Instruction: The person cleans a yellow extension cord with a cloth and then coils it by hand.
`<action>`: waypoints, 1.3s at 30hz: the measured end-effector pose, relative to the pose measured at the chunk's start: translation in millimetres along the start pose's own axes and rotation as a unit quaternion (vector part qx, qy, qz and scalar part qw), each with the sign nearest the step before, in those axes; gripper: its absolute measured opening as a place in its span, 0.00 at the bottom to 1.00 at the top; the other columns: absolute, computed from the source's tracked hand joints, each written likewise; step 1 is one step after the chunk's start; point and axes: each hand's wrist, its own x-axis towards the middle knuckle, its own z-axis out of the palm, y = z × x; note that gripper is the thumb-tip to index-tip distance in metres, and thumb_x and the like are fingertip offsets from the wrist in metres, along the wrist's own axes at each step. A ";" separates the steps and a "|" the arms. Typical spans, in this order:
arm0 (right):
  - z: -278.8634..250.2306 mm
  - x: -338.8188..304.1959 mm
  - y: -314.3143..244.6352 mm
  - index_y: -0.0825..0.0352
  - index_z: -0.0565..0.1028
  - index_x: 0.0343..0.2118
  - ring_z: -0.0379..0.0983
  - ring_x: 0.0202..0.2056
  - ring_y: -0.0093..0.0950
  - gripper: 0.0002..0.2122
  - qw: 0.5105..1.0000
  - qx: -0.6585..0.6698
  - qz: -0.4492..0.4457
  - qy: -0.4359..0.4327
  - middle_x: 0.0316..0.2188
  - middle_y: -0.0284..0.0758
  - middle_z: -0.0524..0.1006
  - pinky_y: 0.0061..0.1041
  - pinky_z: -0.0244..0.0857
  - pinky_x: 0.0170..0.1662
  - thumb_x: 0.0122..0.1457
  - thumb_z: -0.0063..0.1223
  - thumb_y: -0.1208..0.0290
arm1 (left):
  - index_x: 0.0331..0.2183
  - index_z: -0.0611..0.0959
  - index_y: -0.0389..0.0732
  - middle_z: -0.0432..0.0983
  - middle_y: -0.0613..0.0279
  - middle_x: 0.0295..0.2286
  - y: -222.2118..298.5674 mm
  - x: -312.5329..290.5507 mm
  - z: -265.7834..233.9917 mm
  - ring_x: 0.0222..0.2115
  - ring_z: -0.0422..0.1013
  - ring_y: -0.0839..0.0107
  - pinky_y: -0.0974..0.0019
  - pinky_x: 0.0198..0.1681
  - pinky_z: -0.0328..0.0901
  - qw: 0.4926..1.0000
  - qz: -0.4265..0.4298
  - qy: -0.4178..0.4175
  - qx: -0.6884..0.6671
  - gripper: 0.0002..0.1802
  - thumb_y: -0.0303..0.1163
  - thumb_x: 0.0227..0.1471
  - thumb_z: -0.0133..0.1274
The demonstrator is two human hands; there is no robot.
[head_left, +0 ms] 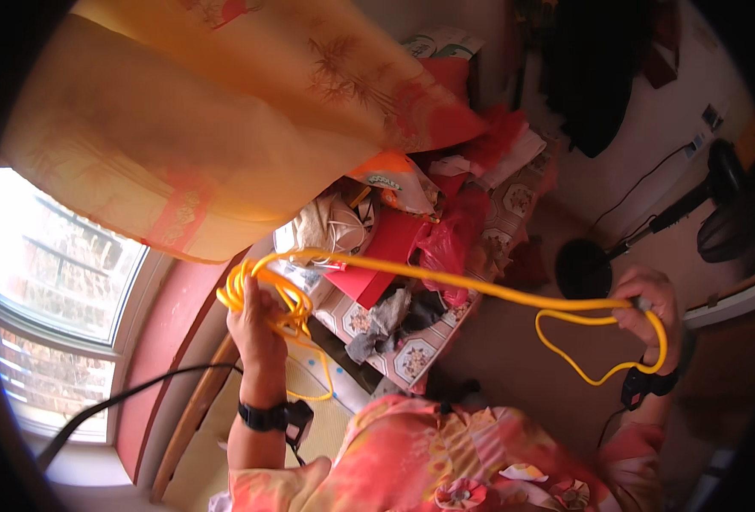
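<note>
A yellow cord [446, 277] runs stretched between my two hands, which are held wide apart. My left hand [256, 328] is closed round a bundle of its loops, and a loose length hangs below the wrist. Far to the right, my right hand [648, 309] grips the other stretch of the cord, with a slack loop drooping beside it. A small grey piece shows at my right fingers; I cannot tell whether it belongs to the cord. Each wrist wears a black strap with a small box.
A patterned table [416, 358] ahead carries a red box [381, 252], a pink plastic bag [454, 247] and grey cloth [381, 324]. An orange curtain [224, 128] hangs at upper left by a window [57, 256]. A black standing fan [719, 205] is at right.
</note>
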 end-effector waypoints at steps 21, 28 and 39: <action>181.0 345.9 29.2 0.69 0.74 0.22 0.71 0.22 0.38 0.16 0.899 -0.237 -0.102 -0.353 0.21 0.43 0.73 0.32 0.62 0.23 0.32 0.56 0.60 | 0.24 0.73 0.37 0.65 0.70 0.13 -13.4 31.9 22.9 0.13 0.60 0.83 0.79 0.15 0.54 0.992 -0.053 -0.015 0.115 0.08 0.31 0.50 0.49; 264.3 346.1 19.3 0.65 0.75 0.23 0.72 0.25 0.41 0.09 0.900 -0.237 -0.208 -0.302 0.21 0.43 0.74 0.34 0.64 0.26 0.37 0.50 0.68 | 0.21 0.71 0.38 0.64 0.69 0.12 -10.3 50.9 50.5 0.13 0.61 0.82 0.79 0.16 0.55 0.989 -0.044 0.006 0.138 0.11 0.33 0.49 0.50; 226.6 356.1 -12.7 0.70 0.72 0.32 0.69 0.24 0.16 0.09 0.699 0.244 -0.140 -0.658 0.23 0.30 0.74 0.17 0.64 0.27 0.48 0.51 0.71 | 0.25 0.73 0.39 0.65 0.69 0.14 -44.3 56.7 29.4 0.13 0.61 0.80 0.77 0.14 0.56 0.986 -0.004 0.079 0.146 0.03 0.28 0.46 0.48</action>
